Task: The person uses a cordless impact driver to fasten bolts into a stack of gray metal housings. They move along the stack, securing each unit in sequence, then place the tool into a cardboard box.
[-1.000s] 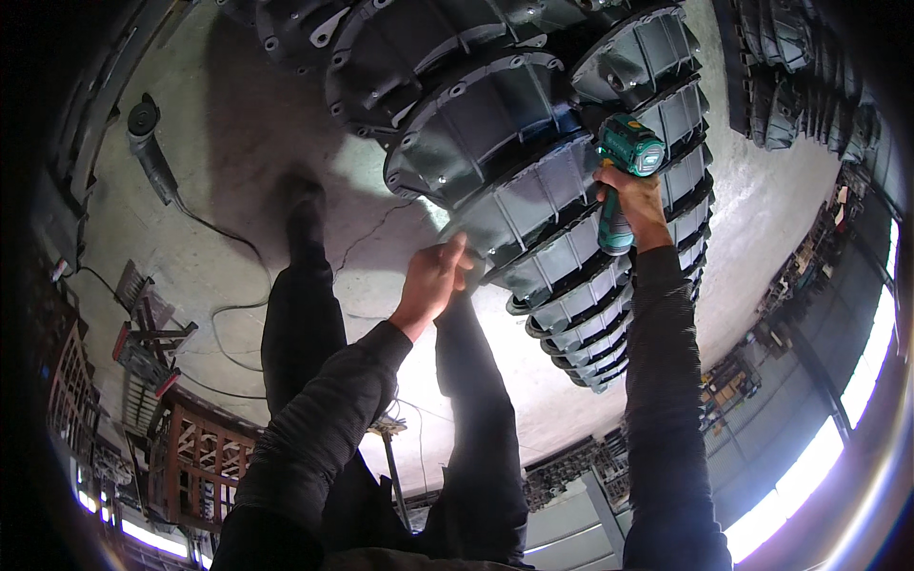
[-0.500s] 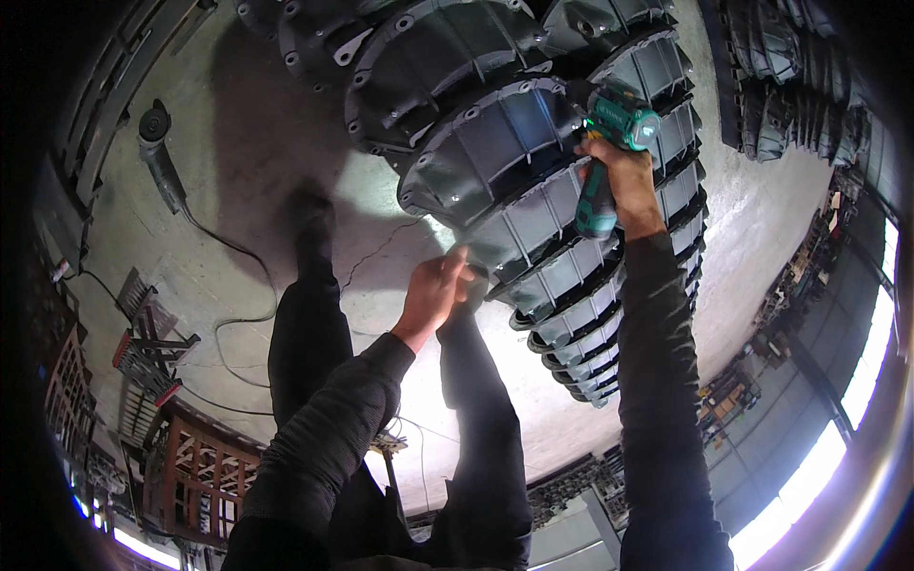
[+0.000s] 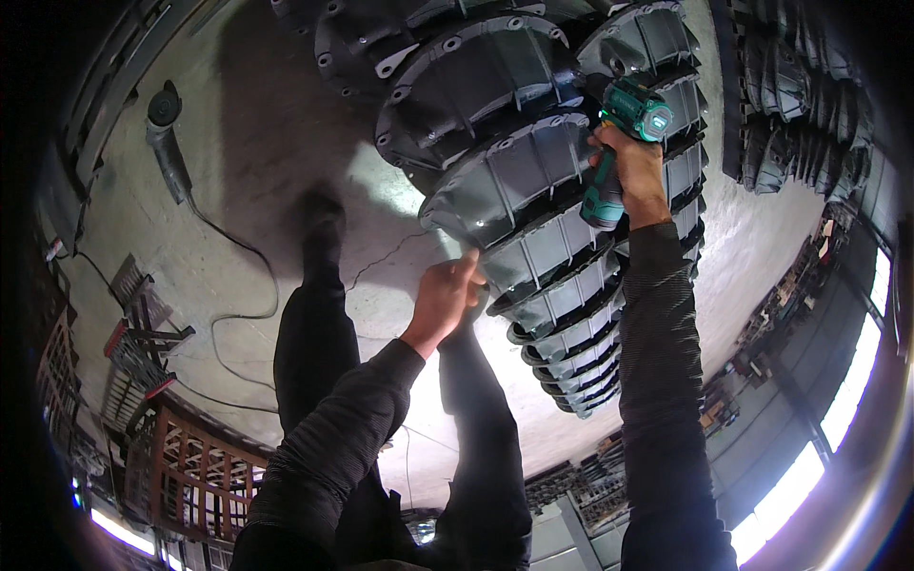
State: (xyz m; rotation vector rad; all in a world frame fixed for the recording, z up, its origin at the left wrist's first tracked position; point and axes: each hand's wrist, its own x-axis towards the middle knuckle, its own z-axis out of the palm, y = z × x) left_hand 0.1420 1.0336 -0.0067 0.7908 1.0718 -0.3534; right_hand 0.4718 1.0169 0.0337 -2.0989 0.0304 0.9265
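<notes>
A green-and-black cordless power drill (image 3: 631,107) sits by the upper right of a nested row of dark grey, ribbed metal castings (image 3: 538,176), its nose hidden among them. The right hand (image 3: 640,171) is wrapped firmly around its grip; the left hand (image 3: 443,300) is half curled beside a casting's flanged edge, and whether it pinches anything cannot be told. The step looks like working fasteners or holes along the flanges; the next move would call for a square, steady drill. Overlapping rims crowd it. The person's legs (image 3: 476,381) stand close; a black angle grinder (image 3: 171,157) lies on the grey concrete floor (image 3: 228,247), well apart.
</notes>
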